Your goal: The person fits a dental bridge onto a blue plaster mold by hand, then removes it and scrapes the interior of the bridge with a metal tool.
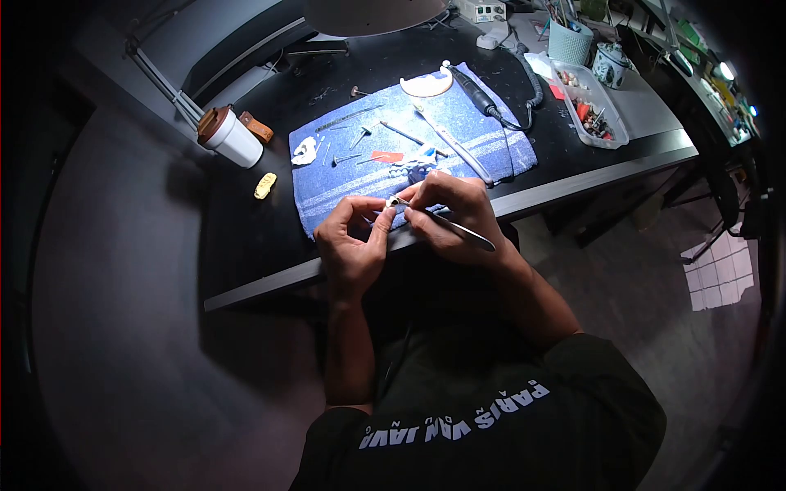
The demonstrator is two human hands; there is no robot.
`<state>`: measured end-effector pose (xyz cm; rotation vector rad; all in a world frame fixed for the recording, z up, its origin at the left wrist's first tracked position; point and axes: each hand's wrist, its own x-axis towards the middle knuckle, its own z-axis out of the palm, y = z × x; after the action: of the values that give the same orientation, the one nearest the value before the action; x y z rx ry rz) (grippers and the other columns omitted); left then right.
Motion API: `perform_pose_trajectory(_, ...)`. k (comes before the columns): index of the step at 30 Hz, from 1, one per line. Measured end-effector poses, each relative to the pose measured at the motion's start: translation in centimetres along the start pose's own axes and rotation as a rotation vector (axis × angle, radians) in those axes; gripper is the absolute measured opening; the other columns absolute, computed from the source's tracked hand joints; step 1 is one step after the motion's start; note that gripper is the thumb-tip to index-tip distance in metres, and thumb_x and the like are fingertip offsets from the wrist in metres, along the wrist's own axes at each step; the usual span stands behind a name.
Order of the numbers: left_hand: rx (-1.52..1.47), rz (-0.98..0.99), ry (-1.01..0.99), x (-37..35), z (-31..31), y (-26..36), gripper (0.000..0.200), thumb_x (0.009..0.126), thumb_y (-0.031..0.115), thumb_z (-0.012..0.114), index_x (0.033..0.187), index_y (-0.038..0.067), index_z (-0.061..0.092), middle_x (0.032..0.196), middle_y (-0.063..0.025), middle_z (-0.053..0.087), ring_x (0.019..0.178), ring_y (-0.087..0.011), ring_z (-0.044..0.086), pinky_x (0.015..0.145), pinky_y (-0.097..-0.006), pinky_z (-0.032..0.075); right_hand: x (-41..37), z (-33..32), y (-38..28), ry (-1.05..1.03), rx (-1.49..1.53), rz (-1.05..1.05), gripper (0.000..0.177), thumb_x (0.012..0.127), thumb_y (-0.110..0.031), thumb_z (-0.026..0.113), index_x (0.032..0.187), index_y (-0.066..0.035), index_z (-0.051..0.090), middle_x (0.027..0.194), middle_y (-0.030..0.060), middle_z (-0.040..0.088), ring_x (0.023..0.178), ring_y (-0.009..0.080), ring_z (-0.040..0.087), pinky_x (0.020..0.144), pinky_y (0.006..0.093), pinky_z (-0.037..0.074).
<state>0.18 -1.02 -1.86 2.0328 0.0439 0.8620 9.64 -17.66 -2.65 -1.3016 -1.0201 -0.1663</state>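
Both hands work at the near edge of a dark counter (246, 245). The left hand (354, 241) pinches a small white piece (392, 201) between thumb and fingertips. The right hand (454, 214) grips a thin metal tool (463, 229), its tip touching that piece. Just beyond the hands lies a blue towel (344, 204) strewn with slender tools. Left of the towel sits a small yellowish lump (264, 186), and farther left a white cup (233, 139). A black handpiece (479, 94) lies on the towel's far right, near a clear tray (589, 102).
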Motion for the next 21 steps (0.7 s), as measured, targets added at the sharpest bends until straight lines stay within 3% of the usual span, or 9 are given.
perform_pose_trajectory(2, -0.011, -0.006, 0.009, -0.05, 0.00, -0.02, 0.013, 0.089, 0.004, 0.085, 0.095, 0.000, 0.075, 0.079, -0.0047, 0.074, 0.064, -0.0065, 0.063, 0.060, -0.0246, 0.048, -0.01, 0.07, 0.02, 0.011, 0.002, 0.005, 0.014, 0.086, 0.001, 0.076, 0.086, 0.002, 0.063, 0.086, 0.0154, 0.076, 0.083, 0.0236, 0.081, 0.074, 0.0334, 0.062)
perform_pose_trajectory(5, 0.017, -0.054, -0.032, -0.10, -0.32, 0.43, 0.014, 0.092, 0.004, 0.084, 0.099, -0.001, 0.073, 0.086, -0.0032, 0.073, 0.078, -0.0065, 0.066, 0.072, -0.0235, 0.051, 0.00, 0.06, 0.26, 0.011, -0.002, 0.007, 0.014, 0.086, 0.001, 0.076, 0.086, 0.002, 0.063, 0.085, 0.0154, 0.076, 0.082, 0.0236, 0.080, 0.073, 0.0336, 0.061)
perform_pose_trajectory(21, 0.024, -0.030, -0.050, -0.06, -0.28, 0.31, 0.013, 0.091, 0.002, 0.083, 0.097, -0.001, 0.073, 0.087, -0.0042, 0.074, 0.078, -0.0066, 0.066, 0.072, -0.0234, 0.051, 0.02, -0.03, 0.04, -0.004, -0.010, -0.006, 0.013, 0.085, 0.000, 0.075, 0.085, 0.002, 0.062, 0.084, 0.0158, 0.076, 0.080, 0.0246, 0.080, 0.072, 0.0349, 0.061)
